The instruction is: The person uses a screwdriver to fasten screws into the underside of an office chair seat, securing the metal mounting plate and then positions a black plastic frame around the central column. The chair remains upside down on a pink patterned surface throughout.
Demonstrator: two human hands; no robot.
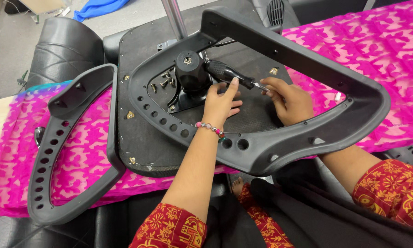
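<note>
Screwdriver (pixel 231 76) lies level, tip pointing right.

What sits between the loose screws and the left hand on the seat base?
Head view: the black round mechanism housing on its mounting plate stands between the screws and the left hand.

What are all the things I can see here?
Seat base: one, black, upside down on the cloth, centre.
Armrests: two, black; one lying at left, one over the seat base.
Mechanism: one, black, mid seat base, with a silver pole rising from it.
Screws: a few, silver, loose beside the mechanism.
Screwdriver: one, black handle, between both hands.
Cloth: one, pink, spread beneath.
Bracelet: one, beaded, on left wrist.
Left hand: on the screwdriver handle.
Right hand: at the screwdriver's tip.
</note>
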